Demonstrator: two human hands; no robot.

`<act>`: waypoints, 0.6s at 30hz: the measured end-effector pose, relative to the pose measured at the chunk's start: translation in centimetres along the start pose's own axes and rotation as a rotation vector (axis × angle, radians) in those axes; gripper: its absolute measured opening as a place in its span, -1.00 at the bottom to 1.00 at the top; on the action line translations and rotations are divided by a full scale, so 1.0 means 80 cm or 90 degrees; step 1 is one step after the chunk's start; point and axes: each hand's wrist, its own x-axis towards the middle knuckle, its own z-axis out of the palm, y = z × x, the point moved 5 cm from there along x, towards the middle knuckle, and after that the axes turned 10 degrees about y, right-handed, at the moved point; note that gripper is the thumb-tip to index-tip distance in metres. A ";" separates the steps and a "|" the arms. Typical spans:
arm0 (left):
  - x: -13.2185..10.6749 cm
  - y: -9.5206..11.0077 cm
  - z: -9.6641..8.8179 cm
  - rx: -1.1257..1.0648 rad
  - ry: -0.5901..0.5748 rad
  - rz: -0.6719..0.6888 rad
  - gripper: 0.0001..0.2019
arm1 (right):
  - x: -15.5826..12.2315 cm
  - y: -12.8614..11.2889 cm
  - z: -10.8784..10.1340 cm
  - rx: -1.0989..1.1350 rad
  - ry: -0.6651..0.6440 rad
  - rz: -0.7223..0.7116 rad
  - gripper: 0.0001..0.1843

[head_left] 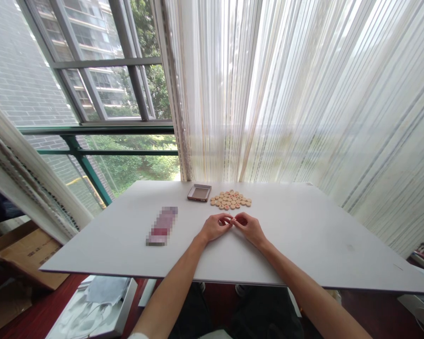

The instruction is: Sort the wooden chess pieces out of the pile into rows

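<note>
L hand [215, 227] & R hand [249, 228] meet mid-desk [311, 235], fingers bent, tips of both hands touching or v. nearly; can't tell if they're clamped on anything, too small to see. Round wooden pcs [231, 199], some w/ red marks, lie in a flat cluster just beyond both hands. Open shallow box [199, 193] sits just L of them; pixelated item [161, 226] lies on the desk L of L hand, apart from it.
</note>
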 end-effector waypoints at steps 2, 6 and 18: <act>-0.001 0.002 0.000 0.002 -0.002 0.002 -0.70 | 0.000 0.000 -0.001 -0.010 0.004 -0.003 -0.70; -0.002 0.002 0.000 -0.018 -0.002 -0.001 -0.72 | 0.000 -0.003 -0.001 -0.006 -0.004 -0.013 -0.72; 0.004 -0.008 0.001 -0.087 0.013 -0.012 -0.68 | -0.002 -0.002 0.003 0.039 -0.043 -0.013 -0.75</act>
